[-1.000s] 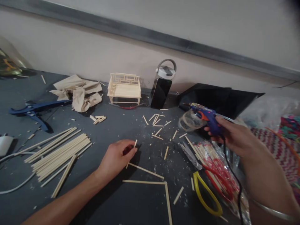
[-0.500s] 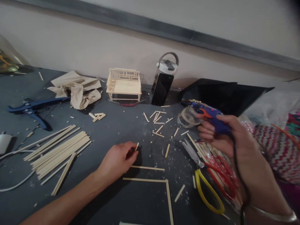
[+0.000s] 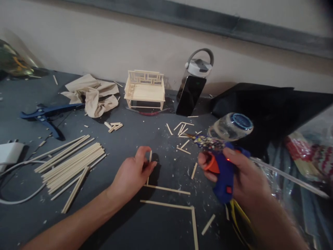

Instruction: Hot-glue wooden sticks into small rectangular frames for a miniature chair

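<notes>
My left hand [image 3: 135,170] pinches a short wooden stick [image 3: 150,157] upright, its lower end at the left end of a longer stick [image 3: 168,189] lying on the dark table. Below that, two joined sticks [image 3: 193,208] form a corner. My right hand [image 3: 241,173] is wrapped round a blue glue gun [image 3: 223,173] with an orange trigger. Its crusted nozzle points left, above the table, apart from the sticks in front of my left hand. A clear glue stick [image 3: 288,176] juts from the back of the gun.
A miniature wooden bench [image 3: 144,91], a phone [image 3: 191,95] against a bottle [image 3: 199,67] and a glass jar [image 3: 231,126] stand behind. Long sticks [image 3: 74,163], a blue cutter [image 3: 44,114] and crumpled paper [image 3: 93,93] lie left. Yellow scissor handles [image 3: 240,222] sit under my right arm.
The glue gun in my right hand has moved left and down and turned, its nozzle now nearer my left hand. The stick in my left hand now shows upright. The whole view has shifted slightly.
</notes>
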`<action>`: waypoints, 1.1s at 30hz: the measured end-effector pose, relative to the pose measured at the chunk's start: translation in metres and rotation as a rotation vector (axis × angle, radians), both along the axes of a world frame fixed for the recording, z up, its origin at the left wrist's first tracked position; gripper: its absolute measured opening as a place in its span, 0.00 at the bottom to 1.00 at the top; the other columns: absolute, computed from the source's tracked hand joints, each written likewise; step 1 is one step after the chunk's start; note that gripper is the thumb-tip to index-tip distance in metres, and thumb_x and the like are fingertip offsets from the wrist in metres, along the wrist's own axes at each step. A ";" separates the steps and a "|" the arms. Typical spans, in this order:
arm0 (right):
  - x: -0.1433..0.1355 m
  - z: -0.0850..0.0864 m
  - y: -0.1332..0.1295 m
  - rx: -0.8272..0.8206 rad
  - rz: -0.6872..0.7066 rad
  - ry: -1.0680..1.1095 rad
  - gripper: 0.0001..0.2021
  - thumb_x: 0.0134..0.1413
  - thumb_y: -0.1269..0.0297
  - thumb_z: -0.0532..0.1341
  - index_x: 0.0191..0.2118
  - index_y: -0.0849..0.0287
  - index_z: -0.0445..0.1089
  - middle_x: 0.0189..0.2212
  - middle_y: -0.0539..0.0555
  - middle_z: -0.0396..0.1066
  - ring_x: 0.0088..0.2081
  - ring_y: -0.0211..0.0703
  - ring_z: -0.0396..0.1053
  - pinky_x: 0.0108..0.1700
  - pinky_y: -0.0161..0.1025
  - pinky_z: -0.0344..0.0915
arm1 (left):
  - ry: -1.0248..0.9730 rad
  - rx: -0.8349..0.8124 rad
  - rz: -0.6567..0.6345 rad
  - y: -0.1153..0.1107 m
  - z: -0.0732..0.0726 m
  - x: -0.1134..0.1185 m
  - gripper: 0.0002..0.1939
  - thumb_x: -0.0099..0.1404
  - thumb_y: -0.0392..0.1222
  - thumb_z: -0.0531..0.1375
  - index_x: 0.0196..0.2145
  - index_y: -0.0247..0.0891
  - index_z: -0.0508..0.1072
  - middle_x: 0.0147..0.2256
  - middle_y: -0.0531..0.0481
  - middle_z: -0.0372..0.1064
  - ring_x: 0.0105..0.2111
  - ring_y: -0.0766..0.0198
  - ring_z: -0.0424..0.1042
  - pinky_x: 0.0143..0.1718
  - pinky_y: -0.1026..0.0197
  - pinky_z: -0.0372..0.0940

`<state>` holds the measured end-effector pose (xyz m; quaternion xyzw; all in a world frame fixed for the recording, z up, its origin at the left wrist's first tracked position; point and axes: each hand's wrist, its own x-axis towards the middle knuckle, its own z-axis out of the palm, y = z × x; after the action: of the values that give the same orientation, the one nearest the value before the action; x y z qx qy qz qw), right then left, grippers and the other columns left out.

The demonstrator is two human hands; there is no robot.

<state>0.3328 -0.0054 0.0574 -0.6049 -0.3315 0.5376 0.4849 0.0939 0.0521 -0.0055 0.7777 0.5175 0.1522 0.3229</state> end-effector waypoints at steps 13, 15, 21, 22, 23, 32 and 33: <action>-0.024 0.003 -0.012 -0.256 0.222 -0.017 0.41 0.50 0.52 0.65 0.65 0.51 0.44 0.28 0.51 0.75 0.20 0.38 0.67 0.23 0.38 0.63 | 0.416 -0.113 -0.122 -0.003 0.012 -0.004 0.11 0.66 0.49 0.54 0.32 0.41 0.64 0.22 0.53 0.69 0.23 0.59 0.70 0.22 0.62 0.48; -0.027 0.005 -0.007 -0.250 0.175 -0.083 0.37 0.49 0.51 0.65 0.61 0.52 0.49 0.28 0.51 0.75 0.18 0.35 0.64 0.20 0.34 0.59 | 0.426 -0.119 -0.119 -0.001 0.014 -0.004 0.11 0.67 0.49 0.53 0.31 0.40 0.64 0.22 0.53 0.69 0.23 0.60 0.70 0.23 0.62 0.48; -0.040 -0.010 0.013 -0.188 0.166 -0.161 0.27 0.48 0.49 0.64 0.49 0.57 0.57 0.22 0.48 0.73 0.14 0.30 0.58 0.15 0.29 0.53 | 0.413 -0.101 -0.110 0.005 0.011 -0.005 0.11 0.69 0.45 0.51 0.30 0.40 0.65 0.24 0.52 0.71 0.25 0.59 0.72 0.24 0.62 0.49; -0.041 -0.014 0.016 -0.167 0.167 -0.171 0.26 0.48 0.49 0.64 0.48 0.57 0.57 0.22 0.48 0.72 0.14 0.30 0.58 0.15 0.29 0.53 | 0.418 -0.098 -0.111 0.005 0.010 -0.005 0.12 0.69 0.45 0.50 0.30 0.40 0.65 0.24 0.51 0.71 0.25 0.59 0.72 0.24 0.61 0.49; -0.043 -0.019 0.018 -0.150 0.166 -0.179 0.26 0.48 0.49 0.64 0.47 0.57 0.57 0.21 0.48 0.72 0.14 0.30 0.58 0.14 0.29 0.54 | 0.427 -0.093 -0.113 0.005 0.009 -0.005 0.12 0.69 0.45 0.50 0.29 0.40 0.65 0.24 0.51 0.71 0.25 0.59 0.72 0.23 0.61 0.49; -0.055 -0.036 0.018 -0.114 0.209 -0.155 0.25 0.49 0.50 0.64 0.47 0.56 0.56 0.20 0.45 0.70 0.15 0.30 0.59 0.16 0.28 0.56 | 0.507 -0.083 -0.131 0.008 0.009 -0.007 0.11 0.69 0.45 0.49 0.33 0.39 0.67 0.25 0.49 0.73 0.27 0.54 0.75 0.22 0.60 0.47; -0.056 -0.037 0.018 -0.114 0.217 -0.155 0.24 0.49 0.50 0.63 0.47 0.56 0.56 0.20 0.45 0.70 0.15 0.30 0.58 0.16 0.28 0.56 | 0.508 -0.082 -0.132 0.008 0.009 -0.007 0.11 0.69 0.44 0.49 0.33 0.39 0.67 0.25 0.49 0.74 0.27 0.54 0.75 0.22 0.60 0.47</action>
<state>0.2763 0.0126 0.0205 -0.6317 -0.4005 0.5565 0.3617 0.0873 0.0603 0.0033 0.8094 0.5356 -0.0902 0.2231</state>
